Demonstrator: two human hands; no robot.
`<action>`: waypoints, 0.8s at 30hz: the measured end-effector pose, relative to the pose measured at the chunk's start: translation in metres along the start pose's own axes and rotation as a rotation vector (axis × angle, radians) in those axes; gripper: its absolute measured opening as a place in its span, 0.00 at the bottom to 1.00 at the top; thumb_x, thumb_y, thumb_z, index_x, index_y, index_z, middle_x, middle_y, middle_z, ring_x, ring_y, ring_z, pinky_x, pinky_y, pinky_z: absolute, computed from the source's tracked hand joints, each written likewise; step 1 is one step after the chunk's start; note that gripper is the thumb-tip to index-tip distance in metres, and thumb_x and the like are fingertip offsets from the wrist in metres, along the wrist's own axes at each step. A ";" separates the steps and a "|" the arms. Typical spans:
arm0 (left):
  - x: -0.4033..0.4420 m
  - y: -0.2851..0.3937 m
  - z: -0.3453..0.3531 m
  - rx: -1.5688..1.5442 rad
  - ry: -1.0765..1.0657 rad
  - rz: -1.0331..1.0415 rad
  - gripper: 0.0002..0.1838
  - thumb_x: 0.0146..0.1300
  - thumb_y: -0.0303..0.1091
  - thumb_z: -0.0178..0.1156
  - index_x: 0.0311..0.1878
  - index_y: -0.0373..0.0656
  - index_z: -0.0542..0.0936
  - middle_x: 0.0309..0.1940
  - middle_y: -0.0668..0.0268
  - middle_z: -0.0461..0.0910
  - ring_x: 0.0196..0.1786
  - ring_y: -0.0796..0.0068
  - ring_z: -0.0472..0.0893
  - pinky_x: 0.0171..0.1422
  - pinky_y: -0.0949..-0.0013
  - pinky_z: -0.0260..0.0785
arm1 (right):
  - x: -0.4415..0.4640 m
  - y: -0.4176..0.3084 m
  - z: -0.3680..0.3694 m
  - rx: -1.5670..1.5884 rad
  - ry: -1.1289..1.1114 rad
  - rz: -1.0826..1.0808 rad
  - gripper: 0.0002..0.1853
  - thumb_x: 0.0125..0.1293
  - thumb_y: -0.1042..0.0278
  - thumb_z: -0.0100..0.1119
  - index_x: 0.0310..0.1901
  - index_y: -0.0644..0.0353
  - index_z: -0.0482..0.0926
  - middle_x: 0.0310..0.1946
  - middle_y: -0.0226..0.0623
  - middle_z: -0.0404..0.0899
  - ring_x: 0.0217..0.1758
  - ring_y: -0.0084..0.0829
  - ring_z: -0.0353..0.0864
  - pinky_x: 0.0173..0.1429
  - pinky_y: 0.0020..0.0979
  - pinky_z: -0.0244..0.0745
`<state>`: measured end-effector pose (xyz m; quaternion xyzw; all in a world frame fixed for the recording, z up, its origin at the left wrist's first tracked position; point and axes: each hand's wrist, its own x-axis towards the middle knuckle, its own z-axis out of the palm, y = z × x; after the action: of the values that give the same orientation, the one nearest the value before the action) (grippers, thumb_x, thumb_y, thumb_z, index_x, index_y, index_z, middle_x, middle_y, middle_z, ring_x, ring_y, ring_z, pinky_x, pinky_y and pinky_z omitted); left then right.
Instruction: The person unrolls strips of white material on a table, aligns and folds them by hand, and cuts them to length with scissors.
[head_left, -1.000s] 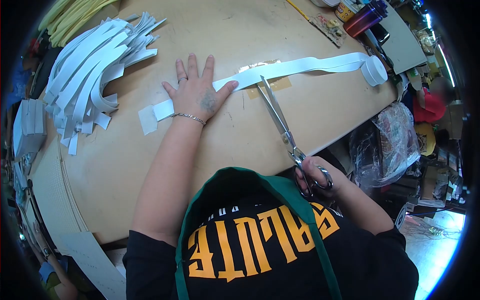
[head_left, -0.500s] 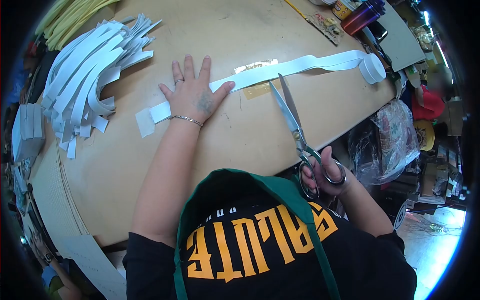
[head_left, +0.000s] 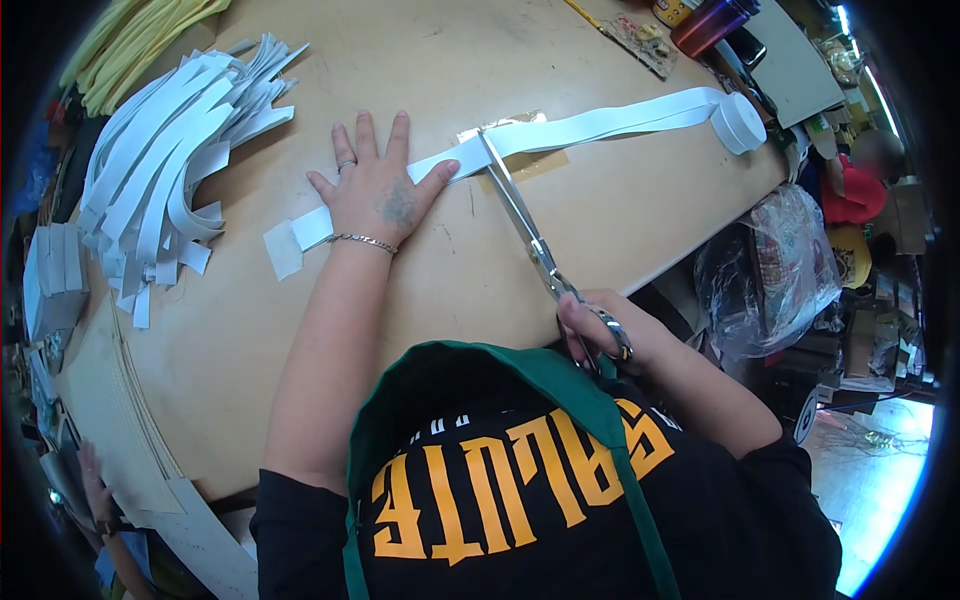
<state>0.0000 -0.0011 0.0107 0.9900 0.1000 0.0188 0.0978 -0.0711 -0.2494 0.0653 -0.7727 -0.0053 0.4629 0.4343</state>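
A white elastic band [head_left: 620, 122] lies across the table, running from its roll [head_left: 738, 124] at the right to a strip of tape [head_left: 283, 252] at the left. My left hand [head_left: 380, 190] lies flat on the band with fingers spread, pressing it to the tabletop. Fingers of my right hand [head_left: 590, 325] are in the handles of large metal scissors [head_left: 525, 220]. Their blades lie across the band, just right of my left thumb, and look nearly together. Whether the band is cut there I cannot tell.
A heap of cut white strips [head_left: 160, 150] lies at the left, with yellow strips [head_left: 140, 45] behind. A paintbrush [head_left: 590, 15] and a purple bottle [head_left: 712, 25] are at the back right. Clear tape [head_left: 535, 165] is under the band. Another person's hand [head_left: 95, 485] shows at lower left.
My right hand has moved the scissors left and onto the band, and their blades have come together from wide apart. My left hand stays flat on the band.
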 end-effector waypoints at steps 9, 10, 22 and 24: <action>-0.003 -0.003 0.003 -0.010 0.069 0.086 0.35 0.59 0.69 0.44 0.69 0.72 0.57 0.73 0.60 0.47 0.73 0.38 0.43 0.63 0.23 0.36 | 0.001 -0.002 0.001 -0.044 0.093 0.066 0.42 0.52 0.18 0.41 0.23 0.61 0.74 0.16 0.33 0.71 0.21 0.25 0.73 0.28 0.24 0.69; -0.003 -0.003 0.001 0.016 0.042 0.099 0.33 0.59 0.68 0.43 0.69 0.75 0.57 0.73 0.61 0.47 0.72 0.37 0.43 0.62 0.22 0.36 | 0.002 -0.001 0.002 -0.055 0.092 0.068 0.42 0.52 0.18 0.41 0.23 0.61 0.74 0.16 0.33 0.71 0.21 0.25 0.73 0.28 0.24 0.69; -0.004 -0.002 -0.004 0.046 -0.032 0.089 0.31 0.61 0.67 0.42 0.67 0.76 0.60 0.73 0.63 0.47 0.73 0.38 0.41 0.63 0.22 0.36 | 0.005 0.006 0.002 -0.056 0.176 0.076 0.39 0.53 0.21 0.46 0.19 0.58 0.70 0.14 0.31 0.69 0.19 0.23 0.72 0.27 0.23 0.68; -0.004 -0.002 -0.005 0.039 -0.027 0.088 0.31 0.61 0.67 0.42 0.67 0.75 0.60 0.73 0.63 0.47 0.73 0.38 0.41 0.62 0.22 0.37 | 0.004 0.004 0.002 -0.058 0.169 0.081 0.38 0.53 0.21 0.46 0.18 0.57 0.70 0.14 0.30 0.69 0.19 0.22 0.72 0.27 0.23 0.68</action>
<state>-0.0042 0.0005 0.0149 0.9953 0.0552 0.0078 0.0787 -0.0718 -0.2492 0.0593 -0.8208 0.0491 0.4128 0.3918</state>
